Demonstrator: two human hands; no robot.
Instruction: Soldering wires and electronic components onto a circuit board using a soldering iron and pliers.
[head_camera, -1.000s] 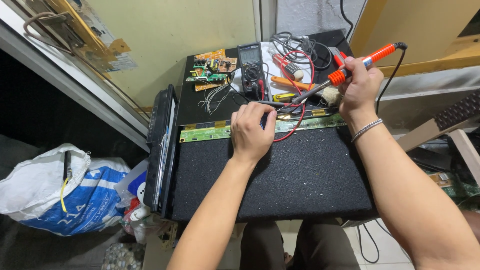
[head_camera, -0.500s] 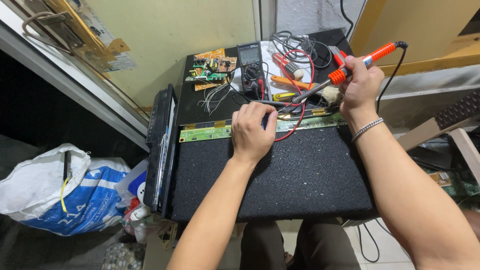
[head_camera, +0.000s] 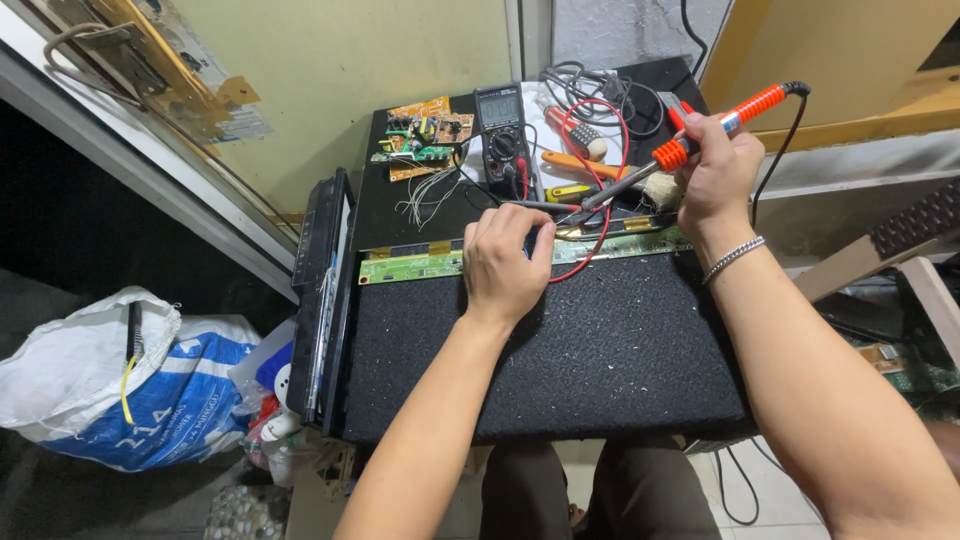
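My right hand (head_camera: 712, 178) grips an orange soldering iron (head_camera: 720, 125) with its metal tip angled down-left toward a long green circuit strip (head_camera: 420, 265) lying across the dark panel. My left hand (head_camera: 505, 262) rests on that strip with fingers curled, pinching something thin near the iron's tip; what it holds is hidden by the fingers. A red wire (head_camera: 590, 255) loops between the two hands. A silver bracelet (head_camera: 732, 258) sits on my right wrist.
A black multimeter (head_camera: 502, 135) and a small orange circuit board (head_camera: 425, 135) lie at the back, with screwdrivers and tangled cables (head_camera: 590, 85). Black foam (head_camera: 600, 350) covers the near work surface. A black frame (head_camera: 318, 300) stands on edge at left. A white-blue sack (head_camera: 110, 385) lies on the floor.
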